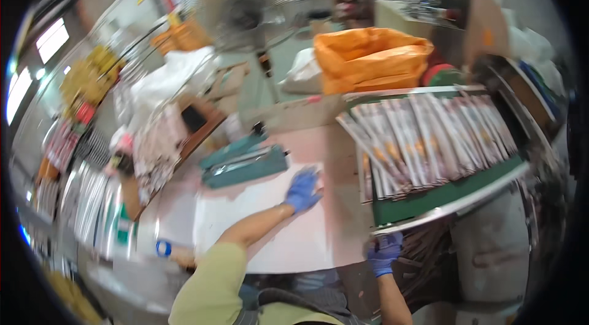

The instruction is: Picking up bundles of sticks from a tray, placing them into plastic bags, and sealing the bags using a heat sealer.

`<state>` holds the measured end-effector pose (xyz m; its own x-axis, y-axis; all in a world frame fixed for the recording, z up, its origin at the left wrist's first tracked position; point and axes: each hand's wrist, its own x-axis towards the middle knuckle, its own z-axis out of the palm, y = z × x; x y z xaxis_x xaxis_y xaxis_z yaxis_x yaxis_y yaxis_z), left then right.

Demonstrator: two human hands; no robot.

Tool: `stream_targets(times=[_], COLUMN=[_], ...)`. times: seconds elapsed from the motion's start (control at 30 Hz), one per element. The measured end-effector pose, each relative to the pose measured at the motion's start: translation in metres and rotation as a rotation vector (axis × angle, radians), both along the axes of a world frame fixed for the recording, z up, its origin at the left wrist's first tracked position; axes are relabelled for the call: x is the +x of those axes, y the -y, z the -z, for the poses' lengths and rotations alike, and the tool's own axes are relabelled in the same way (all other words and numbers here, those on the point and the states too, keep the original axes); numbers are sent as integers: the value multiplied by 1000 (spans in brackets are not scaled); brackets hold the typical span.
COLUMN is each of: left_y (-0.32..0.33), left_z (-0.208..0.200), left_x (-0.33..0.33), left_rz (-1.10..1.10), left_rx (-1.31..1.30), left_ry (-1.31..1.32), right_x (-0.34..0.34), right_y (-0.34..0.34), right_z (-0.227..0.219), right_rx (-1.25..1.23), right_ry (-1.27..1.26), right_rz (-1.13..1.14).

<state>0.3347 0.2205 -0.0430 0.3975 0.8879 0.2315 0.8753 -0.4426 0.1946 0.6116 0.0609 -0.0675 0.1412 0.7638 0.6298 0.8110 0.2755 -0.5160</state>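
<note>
My left hand [302, 190], in a blue glove, rests with fingers reaching forward on a white sheet [264, 227] spread over the table. A teal metal tool with a long bar [245, 165] lies just beyond that sheet. My right hand [384, 254], also gloved in blue, is low at the near left corner of a green-bedded tray [411, 210] with a metal rim. Its fingers look curled; what they hold, if anything, is blurred. Many long, narrow, folded printed packs [423, 141] stand side by side in the tray.
Behind the table stands an orange bag [374, 61], with a fan [245, 9] to its left. A slanted brown board [184, 153] carries a pile of pinkish material [161, 153]. A blue-ended roll [164, 248] lies at the table's near left. Grey machinery [494, 257] is beneath the tray.
</note>
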Motion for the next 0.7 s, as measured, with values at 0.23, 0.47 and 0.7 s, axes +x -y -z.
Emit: stream_targets(times=[0.23, 0.47, 0.7], left_y=[-9, -6, -12], left_z=[10, 3, -1], left_x=[-4, 5, 16], left_rz=[-19, -62, -92], left_rx=[16, 5, -18], left_ry=[-49, -58, -11], right_x=[-5, -10, 0], right_y=[4, 9, 6], right_z=[13, -22, -26], right_rx=[-57, 7, 41], right_ry=[103, 98, 85], right_rz=[-35, 28, 44])
